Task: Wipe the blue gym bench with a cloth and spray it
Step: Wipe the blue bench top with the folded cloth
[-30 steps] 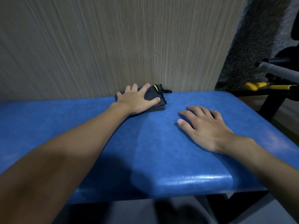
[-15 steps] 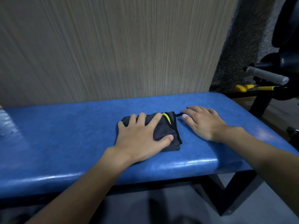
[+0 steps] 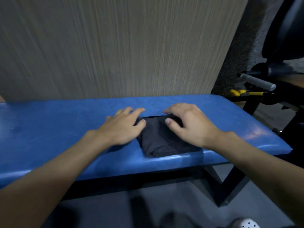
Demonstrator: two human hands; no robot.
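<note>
The blue gym bench (image 3: 65, 129) runs across the view in front of a wood-grain wall. A dark grey folded cloth (image 3: 161, 142) lies on it near the front edge, right of the middle. My left hand (image 3: 123, 127) rests flat on the bench with straight fingers, its thumb touching the cloth's left edge. My right hand (image 3: 189, 125) arches over the cloth's far right part, the fingers curled over its far edge and the thumb pressed on top. No spray bottle is in view.
Black gym equipment with a grey-wrapped handle (image 3: 258, 82) and a yellow part (image 3: 236, 92) stands to the right of the bench. The bench's black frame (image 3: 220, 186) slants down below the pad. A white perforated shoe (image 3: 246, 223) shows on the grey floor.
My left hand has slid off the cloth to its left side. My right hand has moved left onto the cloth and curled over it. The cloth has come nearer the front edge.
</note>
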